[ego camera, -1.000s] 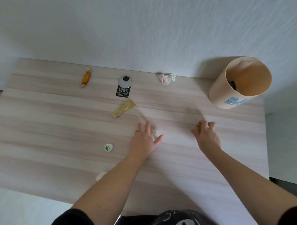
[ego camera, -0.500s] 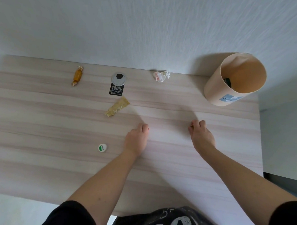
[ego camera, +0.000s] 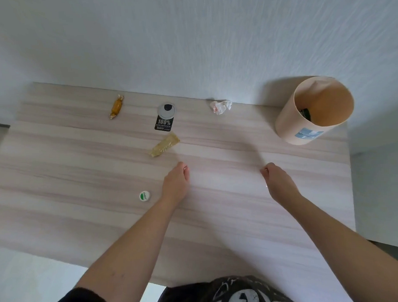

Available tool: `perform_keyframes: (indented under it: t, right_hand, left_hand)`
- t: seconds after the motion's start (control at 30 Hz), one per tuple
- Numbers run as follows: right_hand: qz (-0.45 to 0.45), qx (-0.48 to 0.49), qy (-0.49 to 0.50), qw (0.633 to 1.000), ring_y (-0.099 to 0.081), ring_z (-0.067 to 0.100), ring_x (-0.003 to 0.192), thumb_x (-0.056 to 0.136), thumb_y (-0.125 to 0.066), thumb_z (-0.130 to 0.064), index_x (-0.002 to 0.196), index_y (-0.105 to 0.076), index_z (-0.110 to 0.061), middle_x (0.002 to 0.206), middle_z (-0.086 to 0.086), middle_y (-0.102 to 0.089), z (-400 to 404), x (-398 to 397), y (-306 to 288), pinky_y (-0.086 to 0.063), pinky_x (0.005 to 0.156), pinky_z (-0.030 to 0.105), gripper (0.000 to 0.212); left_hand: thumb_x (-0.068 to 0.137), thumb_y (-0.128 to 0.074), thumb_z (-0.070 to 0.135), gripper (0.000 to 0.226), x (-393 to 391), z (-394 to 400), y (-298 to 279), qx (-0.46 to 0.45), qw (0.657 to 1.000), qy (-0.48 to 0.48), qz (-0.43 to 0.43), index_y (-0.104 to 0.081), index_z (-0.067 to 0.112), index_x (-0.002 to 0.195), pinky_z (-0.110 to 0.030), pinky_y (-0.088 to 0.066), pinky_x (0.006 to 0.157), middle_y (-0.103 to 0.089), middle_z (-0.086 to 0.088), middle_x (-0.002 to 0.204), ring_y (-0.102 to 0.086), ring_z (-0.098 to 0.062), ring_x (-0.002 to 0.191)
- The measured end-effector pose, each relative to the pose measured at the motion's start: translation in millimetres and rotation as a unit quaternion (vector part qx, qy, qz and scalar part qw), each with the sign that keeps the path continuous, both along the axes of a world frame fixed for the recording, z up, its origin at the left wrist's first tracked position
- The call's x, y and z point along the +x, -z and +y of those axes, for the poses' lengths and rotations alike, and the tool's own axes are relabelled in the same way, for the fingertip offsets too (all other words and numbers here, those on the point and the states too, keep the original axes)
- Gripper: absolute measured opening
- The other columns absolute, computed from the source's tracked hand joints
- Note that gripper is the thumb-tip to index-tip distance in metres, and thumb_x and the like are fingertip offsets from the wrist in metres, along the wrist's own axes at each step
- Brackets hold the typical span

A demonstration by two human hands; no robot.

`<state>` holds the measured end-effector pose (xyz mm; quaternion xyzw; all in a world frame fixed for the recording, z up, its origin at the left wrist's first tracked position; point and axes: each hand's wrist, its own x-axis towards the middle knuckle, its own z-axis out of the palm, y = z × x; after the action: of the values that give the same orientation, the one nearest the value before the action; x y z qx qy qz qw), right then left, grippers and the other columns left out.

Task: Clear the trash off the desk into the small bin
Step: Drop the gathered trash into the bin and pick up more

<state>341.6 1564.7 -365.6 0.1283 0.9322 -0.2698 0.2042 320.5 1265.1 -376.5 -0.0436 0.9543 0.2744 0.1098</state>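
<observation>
Both forearms reach out over the pale wood desk (ego camera: pixel 218 218), the left hand (ego camera: pixel 175 183) and right hand (ego camera: pixel 278 182) each curled into a loose fist, knuckles up; whether either holds anything cannot be told. The small bin (ego camera: pixel 291 122), a beige cylinder with a blue label, stands at the desk's far right corner. An amber wrapped candy (ego camera: pixel 116 106), a black "100%" tag (ego camera: pixel 163 124), a yellowish wrapper (ego camera: pixel 164 144), a crumpled tissue (ego camera: pixel 221 106) and a green-and-white cap (ego camera: pixel 144 196) lie scattered on the desk.

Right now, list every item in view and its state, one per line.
Small bin: upright, open-topped, something dark inside.
Orange candy: wrapped, on the desk.
Crumpled tissue: lying near the wall.
Gold wrapper: flat.
Black tag: flat.
Round cap: lying flat.
Left hand: closed.
Right hand: closed.
</observation>
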Motion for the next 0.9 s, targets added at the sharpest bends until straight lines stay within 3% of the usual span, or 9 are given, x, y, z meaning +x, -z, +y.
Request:
perform_keyframes:
  t: [0.13, 0.27, 0.33, 0.43, 0.53, 0.7, 0.8, 0.9]
  right_hand:
    - [0.030, 0.026, -0.002, 0.999, -0.047, 0.024, 0.057, 0.097, -0.029, -0.045, 0.067, -0.038, -0.017, 0.060, 0.003, -0.049, 9, 14, -15, -0.031, 0.051, 0.034, 0.042]
    - [0.132, 0.016, 0.072, 0.989, -0.038, 0.017, 0.045, 0.098, -0.029, -0.037, 0.057, -0.031, -0.019, 0.050, 0.000, -0.039, 29, 25, -40, -0.022, 0.043, 0.028, 0.045]
    - [0.176, 0.002, 0.094, 0.980, -0.039, 0.018, 0.043, 0.097, -0.031, -0.034, 0.056, -0.031, -0.018, 0.048, 0.001, -0.039, 46, 25, -54, -0.025, 0.041, 0.028, 0.044]
    - [0.207, -0.036, 0.132, 0.969, -0.056, 0.013, 0.042, 0.097, -0.029, -0.039, 0.060, -0.042, -0.016, 0.048, 0.002, -0.055, 73, 14, -75, -0.040, 0.042, 0.028, 0.045]
    - [0.244, -0.058, 0.142, 0.958, -0.058, 0.005, 0.041, 0.096, -0.028, -0.046, 0.064, -0.044, -0.021, 0.052, -0.002, -0.059, 98, -6, -99, -0.041, 0.044, 0.026, 0.043]
    - [0.287, 0.005, 0.062, 0.956, -0.052, 0.021, 0.052, 0.098, -0.026, -0.047, 0.084, -0.044, -0.023, 0.060, 0.003, -0.057, 126, -47, -138, -0.034, 0.048, 0.031, 0.033]
    - [0.281, 0.022, 0.031, 0.959, -0.046, 0.015, 0.053, 0.099, -0.024, -0.042, 0.094, -0.043, -0.018, 0.061, -0.002, -0.049, 132, -74, -151, -0.028, 0.047, 0.029, 0.032]
    - [0.260, 0.006, 0.010, 0.965, -0.051, 0.023, 0.063, 0.100, -0.026, -0.035, 0.089, -0.042, -0.012, 0.073, 0.007, -0.052, 129, -98, -154, -0.037, 0.054, 0.036, 0.029]
  left_hand:
    - [0.096, -0.041, 0.018, 0.015, 0, 17, -13, 0.032, 0.999, 0.007, 0.001, -0.054, 0.009, 0.093, -0.040, -0.042, 0.069, -0.063, -0.011, 0.082, -0.057, -0.034, 0.077]
    - [0.092, -0.050, 0.016, 0.015, -14, 68, -35, 0.046, 0.998, 0.030, 0.042, -0.060, 0.006, 0.091, -0.034, -0.039, 0.067, -0.065, -0.012, 0.080, -0.059, -0.030, 0.076]
    - [0.090, -0.053, 0.017, 0.015, -23, 97, -51, 0.051, 0.995, 0.032, 0.074, -0.060, 0.005, 0.085, -0.031, -0.036, 0.063, -0.064, -0.012, 0.076, -0.058, -0.028, 0.071]
    - [0.089, -0.055, 0.017, 0.019, -35, 138, -78, 0.067, 0.989, 0.033, 0.127, -0.055, 0.005, 0.074, -0.031, -0.034, 0.058, -0.055, -0.009, 0.064, -0.051, -0.027, 0.061]
    - [0.089, -0.054, 0.014, 0.027, -48, 181, -107, 0.081, 0.978, 0.070, 0.180, -0.046, 0.008, 0.064, -0.031, -0.030, 0.054, -0.041, -0.003, 0.055, -0.040, -0.024, 0.052]
    - [0.095, -0.042, 0.026, 0.036, -74, 241, -145, 0.055, 0.965, 0.159, 0.199, -0.039, 0.013, 0.062, -0.030, -0.025, 0.050, -0.037, 0.003, 0.052, -0.041, -0.024, 0.052]
    - [0.096, -0.039, 0.028, 0.034, -93, 263, -163, 0.022, 0.957, 0.172, 0.232, -0.040, 0.015, 0.064, -0.030, -0.027, 0.054, -0.040, 0.002, 0.053, -0.040, -0.023, 0.051]
    - [0.096, -0.037, 0.031, 0.037, -111, 274, -171, 0.007, 0.951, 0.177, 0.255, -0.038, 0.017, 0.062, -0.029, -0.028, 0.054, -0.039, 0.002, 0.052, -0.038, -0.021, 0.051]
